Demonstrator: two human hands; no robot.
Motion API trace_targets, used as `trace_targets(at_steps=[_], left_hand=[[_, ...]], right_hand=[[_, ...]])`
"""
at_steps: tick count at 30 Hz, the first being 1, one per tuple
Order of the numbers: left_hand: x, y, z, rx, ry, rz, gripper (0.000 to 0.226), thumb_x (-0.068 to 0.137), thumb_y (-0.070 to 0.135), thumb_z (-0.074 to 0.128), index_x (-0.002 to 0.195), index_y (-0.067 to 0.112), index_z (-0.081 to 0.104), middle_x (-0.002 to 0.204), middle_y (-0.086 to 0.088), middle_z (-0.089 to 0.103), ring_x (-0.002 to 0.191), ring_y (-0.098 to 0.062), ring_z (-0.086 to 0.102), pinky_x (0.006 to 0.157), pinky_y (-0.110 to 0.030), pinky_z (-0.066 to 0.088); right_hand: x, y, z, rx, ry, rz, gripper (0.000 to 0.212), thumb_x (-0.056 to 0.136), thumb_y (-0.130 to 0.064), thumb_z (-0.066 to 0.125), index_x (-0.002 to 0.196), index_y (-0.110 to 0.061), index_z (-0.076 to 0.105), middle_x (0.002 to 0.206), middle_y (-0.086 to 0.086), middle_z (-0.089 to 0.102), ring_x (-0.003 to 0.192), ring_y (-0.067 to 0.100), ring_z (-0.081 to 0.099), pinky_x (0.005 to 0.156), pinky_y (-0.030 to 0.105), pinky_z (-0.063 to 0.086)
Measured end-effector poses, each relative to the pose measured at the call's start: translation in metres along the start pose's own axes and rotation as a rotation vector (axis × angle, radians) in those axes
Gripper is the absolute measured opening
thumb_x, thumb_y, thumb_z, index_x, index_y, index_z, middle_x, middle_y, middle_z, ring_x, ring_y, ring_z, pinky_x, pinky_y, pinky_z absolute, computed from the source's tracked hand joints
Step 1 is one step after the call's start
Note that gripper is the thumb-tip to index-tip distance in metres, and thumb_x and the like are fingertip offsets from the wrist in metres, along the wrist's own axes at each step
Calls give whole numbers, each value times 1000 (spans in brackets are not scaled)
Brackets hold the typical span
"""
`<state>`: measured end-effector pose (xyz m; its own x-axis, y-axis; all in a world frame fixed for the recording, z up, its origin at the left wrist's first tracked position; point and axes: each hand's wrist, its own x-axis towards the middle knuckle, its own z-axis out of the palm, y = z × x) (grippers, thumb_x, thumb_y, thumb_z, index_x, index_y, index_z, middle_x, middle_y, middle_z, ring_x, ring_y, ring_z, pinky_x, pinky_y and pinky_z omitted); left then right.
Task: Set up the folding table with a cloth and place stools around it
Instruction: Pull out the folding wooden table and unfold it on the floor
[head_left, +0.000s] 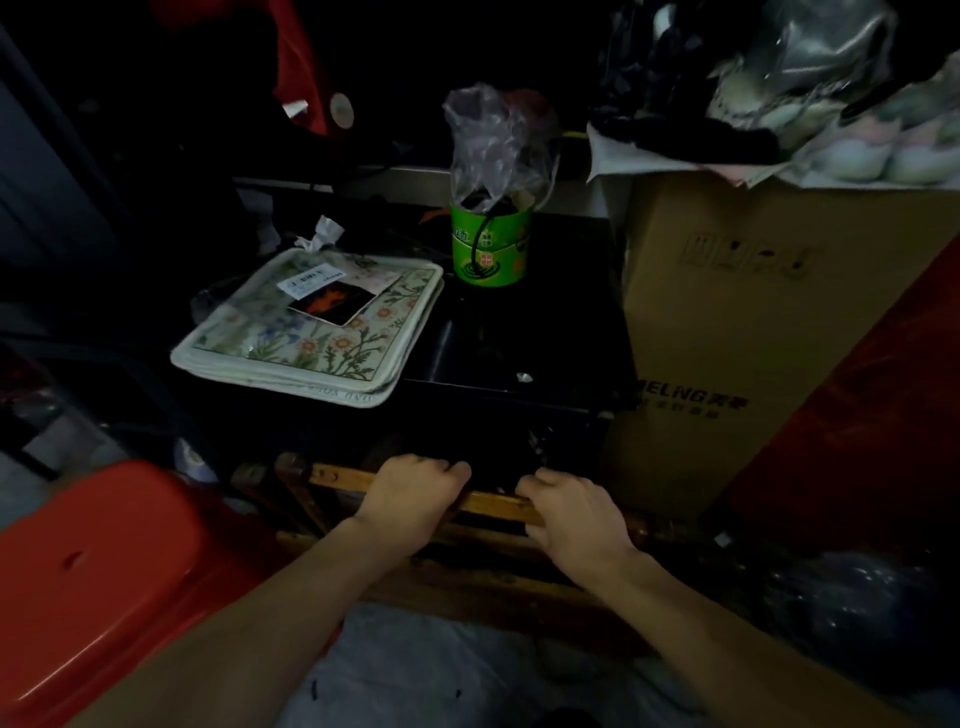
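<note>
Beside the red stool (104, 571), the left hand (415, 491) is curled over the wooden rail (493, 503) of what is judged the folding table (467, 587) – stowed low – the right hand (571, 512) likewise, so an even, level pull is wanted, kept clear of the cardboard box (753, 322).

A person's two bare forearms fill the lower frame in dim light, the left forearm (291, 613) at 7 o'clock and the right forearm (727, 634) at 5 o'clock. Both are uncovered to the picture's edge. The left hand (415, 488) and right hand (566, 512) appear bare too, though shadow blurs the fingertips.
</note>
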<state>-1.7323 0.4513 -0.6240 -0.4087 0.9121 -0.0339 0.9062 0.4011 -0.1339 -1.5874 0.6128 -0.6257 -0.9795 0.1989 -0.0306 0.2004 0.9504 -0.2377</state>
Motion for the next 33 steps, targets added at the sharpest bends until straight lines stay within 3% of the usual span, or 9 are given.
trace_targets(at_steps=[7, 11, 17, 20, 24, 33], left_hand=[[-48, 17, -153, -41, 142, 7, 34, 84, 35, 61, 113, 21, 50, 95, 1, 64, 83, -26, 63, 61, -32, 38], [-75, 22, -262, -21, 177, 7, 30, 85, 37, 61, 108, 19, 51, 88, -2, 64, 76, -29, 62, 57, -32, 34], [-123, 38, -395, 116, 295, -32, 30, 78, 37, 68, 81, 23, 42, 71, 1, 61, 60, -26, 61, 47, -31, 33], [-146, 54, -448, 222, 387, -34, 35, 63, 33, 82, 71, 20, 50, 57, 3, 56, 43, -22, 53, 40, -25, 25], [-183, 93, -503, 246, 522, -78, 22, 71, 23, 77, 72, 16, 56, 57, 2, 55, 44, -23, 52, 37, -27, 37], [-290, 152, -590, 347, 509, -316, 13, 81, 17, 71, 80, 11, 60, 61, -3, 56, 47, -25, 53, 39, -32, 43]], right_hand=[[-54, -41, -160, 14, 62, -34, 31, 85, -23, 71, 115, -26, 62, 104, -9, 56, 96, 12, 57, 81, 27, 45], [-85, -72, -258, -27, 95, -74, 25, 85, -26, 70, 109, -27, 64, 98, -10, 54, 91, 14, 58, 73, 25, 40], [-131, -113, -375, -35, 247, -160, 30, 79, -29, 76, 107, -29, 65, 95, -10, 58, 89, 17, 59, 68, 30, 44], [-153, -122, -414, -32, 369, -205, 27, 74, -25, 80, 98, -26, 67, 89, -8, 61, 83, 19, 61, 62, 31, 46], [-193, -130, -457, -47, 488, -309, 17, 75, -22, 77, 88, -23, 66, 82, -7, 60, 78, 18, 61, 56, 31, 45], [-249, -181, -532, -72, 512, -623, 22, 76, -21, 79, 90, -22, 62, 83, -5, 58, 81, 21, 61, 61, 35, 48]])
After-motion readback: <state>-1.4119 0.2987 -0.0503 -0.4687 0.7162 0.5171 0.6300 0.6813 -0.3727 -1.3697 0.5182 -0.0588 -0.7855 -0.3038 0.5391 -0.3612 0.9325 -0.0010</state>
